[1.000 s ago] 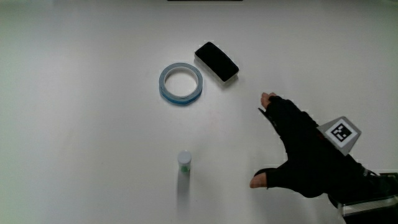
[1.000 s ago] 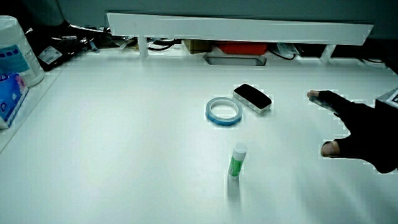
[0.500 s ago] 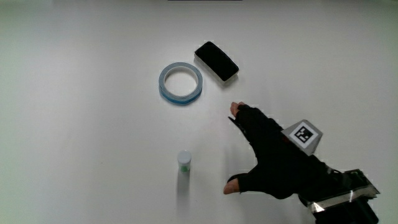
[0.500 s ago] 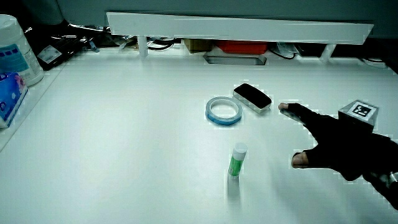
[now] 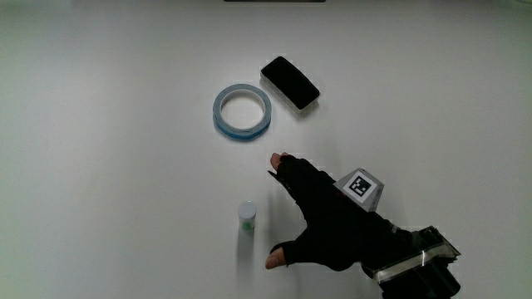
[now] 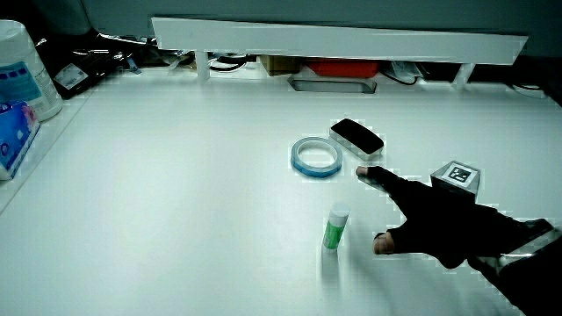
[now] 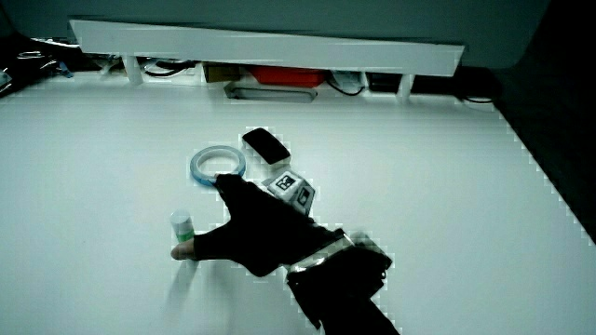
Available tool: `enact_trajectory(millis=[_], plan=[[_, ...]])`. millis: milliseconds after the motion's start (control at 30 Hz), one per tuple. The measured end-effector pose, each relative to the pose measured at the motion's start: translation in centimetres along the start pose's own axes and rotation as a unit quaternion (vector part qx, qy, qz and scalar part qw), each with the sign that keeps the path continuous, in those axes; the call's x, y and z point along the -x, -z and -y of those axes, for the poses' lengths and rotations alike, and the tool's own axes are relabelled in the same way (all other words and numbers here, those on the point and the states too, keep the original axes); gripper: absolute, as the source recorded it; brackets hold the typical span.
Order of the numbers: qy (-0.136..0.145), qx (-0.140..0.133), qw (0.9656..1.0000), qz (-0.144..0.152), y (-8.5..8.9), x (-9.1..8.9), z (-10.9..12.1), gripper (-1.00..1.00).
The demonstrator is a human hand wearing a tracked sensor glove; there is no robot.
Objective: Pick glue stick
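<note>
The glue stick (image 5: 247, 215) stands upright on the white table, a small white and green tube, also seen in both side views (image 6: 335, 226) (image 7: 181, 226). The gloved hand (image 5: 320, 218) is open beside it, fingers spread, thumb and forefinger apart on either flank of the tube without touching it. In a side view the hand (image 6: 430, 221) hovers low over the table close to the stick. In a side view the hand's (image 7: 250, 228) thumb tip lies just nearer to the person than the tube. It holds nothing.
A blue tape ring (image 5: 241, 110) and a black rectangular eraser-like block (image 5: 289, 81) lie farther from the person than the glue stick. A low white partition (image 6: 338, 39) runs along the table's edge, with a tissue tub (image 6: 19, 70) at one corner.
The open hand has slid across the table toward the glue stick, from well apart to close beside it. The glue stick, tape ring and black block have not moved.
</note>
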Motion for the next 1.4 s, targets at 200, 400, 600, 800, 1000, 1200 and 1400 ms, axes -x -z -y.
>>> enact_trajectory(millis=[200,400,600,800,1000,1200,1400], plan=[[-0.006,0.012,0.9999,-0.004,1.1,-0.6,-1.5,0.00],[-0.016,0.021,0.9995,-0.016,2.1,-1.0,-2.4,0.00],[-0.026,0.020,0.9992,-0.020,2.4,-1.4,-2.9,0.00],[-0.047,-0.010,0.9977,-0.047,2.3,-1.7,-2.9,0.13],[-0.067,-0.052,0.9948,-0.056,2.4,-2.2,-2.9,0.32],[-0.085,-0.095,0.9894,-0.069,2.5,-2.8,-2.9,0.52],[-0.105,-0.118,0.9834,-0.090,2.6,-3.3,-2.9,0.71]])
